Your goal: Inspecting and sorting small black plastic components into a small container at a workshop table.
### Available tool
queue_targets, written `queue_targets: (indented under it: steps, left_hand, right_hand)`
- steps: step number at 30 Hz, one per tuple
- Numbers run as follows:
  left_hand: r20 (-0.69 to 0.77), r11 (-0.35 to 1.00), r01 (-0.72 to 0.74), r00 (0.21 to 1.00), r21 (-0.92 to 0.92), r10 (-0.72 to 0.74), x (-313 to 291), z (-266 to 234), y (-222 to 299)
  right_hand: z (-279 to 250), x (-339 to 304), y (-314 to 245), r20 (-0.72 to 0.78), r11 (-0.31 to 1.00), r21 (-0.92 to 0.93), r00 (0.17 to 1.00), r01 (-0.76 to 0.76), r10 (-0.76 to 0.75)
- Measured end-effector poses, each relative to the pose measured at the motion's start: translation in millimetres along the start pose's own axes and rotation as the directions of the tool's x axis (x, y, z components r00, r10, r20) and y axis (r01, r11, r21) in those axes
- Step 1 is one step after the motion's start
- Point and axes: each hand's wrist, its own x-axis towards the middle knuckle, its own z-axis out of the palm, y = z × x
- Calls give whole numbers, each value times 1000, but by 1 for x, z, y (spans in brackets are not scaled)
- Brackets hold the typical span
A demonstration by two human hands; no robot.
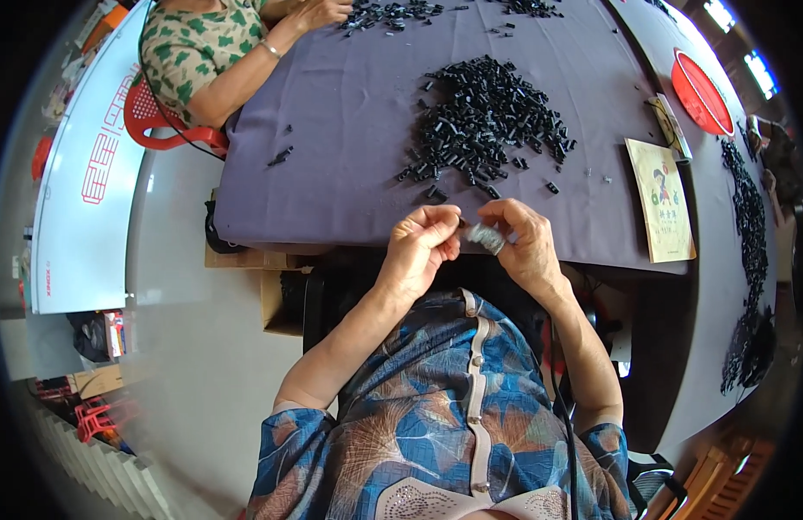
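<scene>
My left hand point(421, 245) and my right hand point(523, 238) meet at the near edge of a purple-covered table point(332, 139). The right hand holds a small grey-black part point(485, 236) between thumb and fingers. The left hand's fingertips pinch a tiny dark piece point(461, 224) right against that part. Just beyond my hands lies a large heap of small black plastic parts point(484, 121).
Another person in a green patterned top point(202, 43) sits at the far left on a red chair point(150, 117), hand by another pile of black parts point(388, 13). A yellow booklet point(663, 199), a red round lid point(701, 92) and more black parts point(748, 225) lie at right. Cardboard boxes point(276, 299) stand under the table.
</scene>
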Motion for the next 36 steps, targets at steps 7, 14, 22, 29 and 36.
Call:
queue_targets:
  steps: [7,14,22,29,36]
  left_hand:
    - [-141,991,-114,985,-74,103,7,-12,23]
    - [-163,988,-119,981,-97,102,11,-14,25]
    - [-200,975,-176,969,-135,147,16,-23,34]
    - [-183,976,-165,973,-145,138,19,-23,34]
    - [-185,976,-176,971,-129,151,18,-22,33]
  right_hand:
    - [-2,26,10,-52,939,-332,992,94,-118]
    - [10,51,6,0,830,-537,983,154,-183]
    - [14,49,10,-29,857,-489,979,160,-200]
    - [29,55,17,1,770,-614,976,173,-218]
    - [40,57,16,72,744,-629,969,227,-234]
